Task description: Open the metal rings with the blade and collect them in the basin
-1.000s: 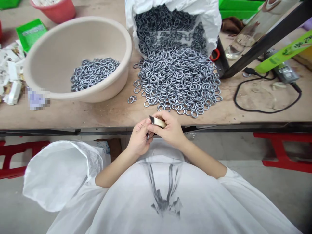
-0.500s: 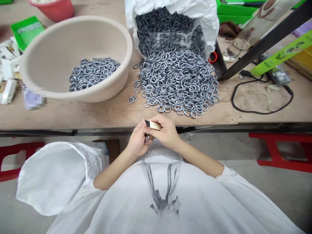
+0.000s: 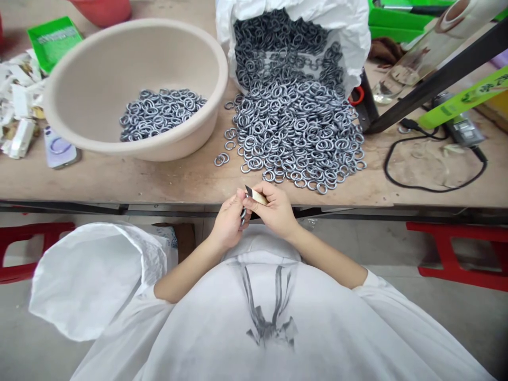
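My right hand (image 3: 280, 214) is closed around a short knife (image 3: 257, 197) with a pale, wrapped-looking handle and a dark slanted tip pointing up and left. Facing it, my left hand (image 3: 226, 223) has its fingers curled round grey metal rings (image 3: 243, 215); the fingers hide how many. The knife tip is close to the left thumb and fingertips; whether it touches a ring cannot be seen. Both hands meet just in front of the table edge. Beyond them, a heap of similar rings (image 3: 297, 129) spills from a white sack (image 3: 359, 37). More rings (image 3: 161, 114) lie inside a beige basin (image 3: 87, 100).
A phone (image 3: 59, 151) and white scraps (image 3: 21, 100) lie left of the basin, near a green tray (image 3: 55, 45). On the right are a slanted dark bar (image 3: 432, 74) and a black cable (image 3: 420, 186). An open white bag (image 3: 87, 286) stands below the table, left.
The knife tip has tilted further upward, and the left thumb has come up beside it. The whole table view has shifted slightly right as the camera moved.
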Tool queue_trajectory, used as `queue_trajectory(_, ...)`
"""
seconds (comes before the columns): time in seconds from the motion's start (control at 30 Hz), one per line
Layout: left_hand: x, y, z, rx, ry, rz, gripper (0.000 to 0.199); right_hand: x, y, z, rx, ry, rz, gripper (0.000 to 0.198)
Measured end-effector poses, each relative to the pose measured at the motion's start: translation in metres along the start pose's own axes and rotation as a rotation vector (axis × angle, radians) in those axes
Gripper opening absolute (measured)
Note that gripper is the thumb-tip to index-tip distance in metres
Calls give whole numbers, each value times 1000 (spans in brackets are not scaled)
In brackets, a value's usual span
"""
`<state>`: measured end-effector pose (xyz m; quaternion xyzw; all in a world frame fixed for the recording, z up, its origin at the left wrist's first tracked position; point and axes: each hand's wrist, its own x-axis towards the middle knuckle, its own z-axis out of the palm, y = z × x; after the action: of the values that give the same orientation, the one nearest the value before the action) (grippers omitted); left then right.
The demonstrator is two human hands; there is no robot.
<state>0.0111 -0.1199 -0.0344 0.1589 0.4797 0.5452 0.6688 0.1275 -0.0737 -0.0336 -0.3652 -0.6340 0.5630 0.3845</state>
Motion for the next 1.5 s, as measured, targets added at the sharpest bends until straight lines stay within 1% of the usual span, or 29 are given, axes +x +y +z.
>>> queue_trajectory(0.17,-1,3,2,-54,-15,-65,49,1,2,3,144,-48,92,39)
queue_trajectory(0.23,-2,4,3,-65,-12,-74,50,1,4,2,159,-57,109,40)
queue_trajectory(0.3,-3,4,3,-61,-31,-77,51,2,6,0,127,-56,89,40)
queue_trajectory(0.37,-3,3,2,-48,-59,-80,55,0,6,-4,27,-17,30,40)
queue_trajectory(0.47,-3,3,1,-55,-44,-50,56,-6,3,-11,-242,30,-110,40)
queue_trajectory(0.57,-3,4,1,-82,6,-7,56,-13,-3,-14,-503,-34,-224,45)
queue_trajectory(0.63,-4,5,2,-88,15,3,57,-16,-6,-13,-617,-77,-246,48)
queue_trajectory(0.73,-7,7,5,-87,18,13,59,-17,-7,-11,-710,-107,-235,49)
queue_trajectory(0.93,-9,6,4,-104,12,-15,58,-16,-8,-10,-709,-114,-211,48)
queue_trajectory(1.13,-5,8,2,-120,-7,-68,54,-19,-11,-5,-621,-107,-120,50)
queue_trajectory(1.2,-7,8,2,-122,-20,-71,55,-17,-10,-6,-595,-77,-87,49)
queue_trajectory(1.23,-8,9,2,-119,-41,-66,56,-16,-9,-8,-578,-42,-74,49)
queue_trajectory(1.37,-15,12,1,-109,-162,-34,57,-7,-8,-26,-508,201,-62,50)
queue_trajectory(1.43,-16,15,-1,-147,-162,-25,55,-3,-10,-37,-549,274,-86,46)
queue_trajectory(1.5,-13,20,-3,-203,-137,-34,45,0,-11,-44,-678,279,-114,34)
